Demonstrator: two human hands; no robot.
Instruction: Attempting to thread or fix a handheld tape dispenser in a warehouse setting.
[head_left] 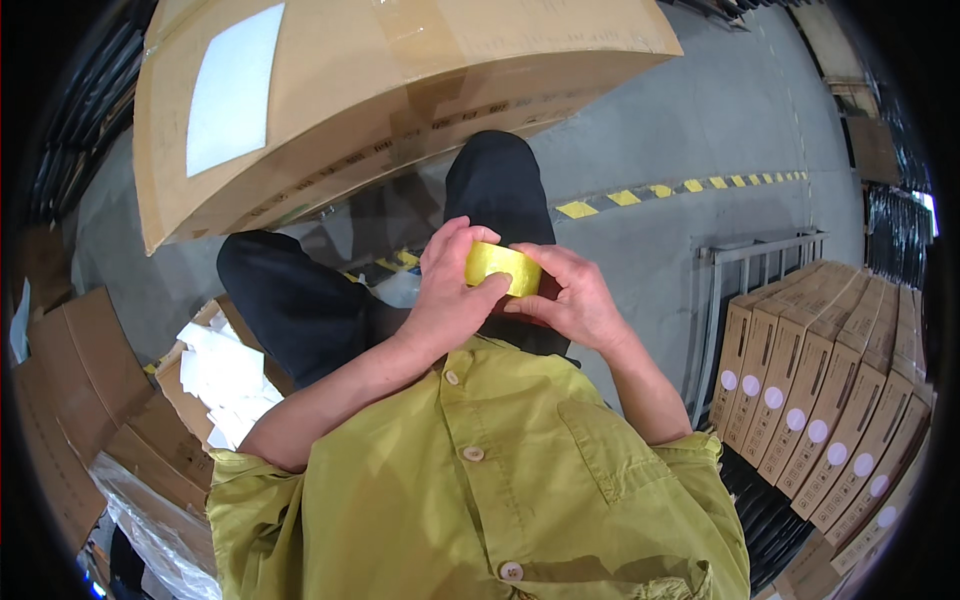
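Observation:
Between my two hands, above my lap, is a roll of yellow packing tape (490,262). My left hand (452,285) wraps round the roll's left side, with the thumb pressed on its front face. On the other side my right hand (577,296) grips the right edge between fingers and thumb. Where the loose end of the tape lies, I cannot make out. Beyond my knees stands a large cardboard box (400,70), and a white foam sheet (236,90) lies on its top at the left.
An open carton (175,375) of white foam pieces (225,370) stands by my left leg. Flattened cardboard (85,350) and clear plastic wrap (160,530) are farther left. At right, several narrow cartons (800,380) stand in a row beside a metal rack (765,255). Yellow-black tape (660,190) marks the floor.

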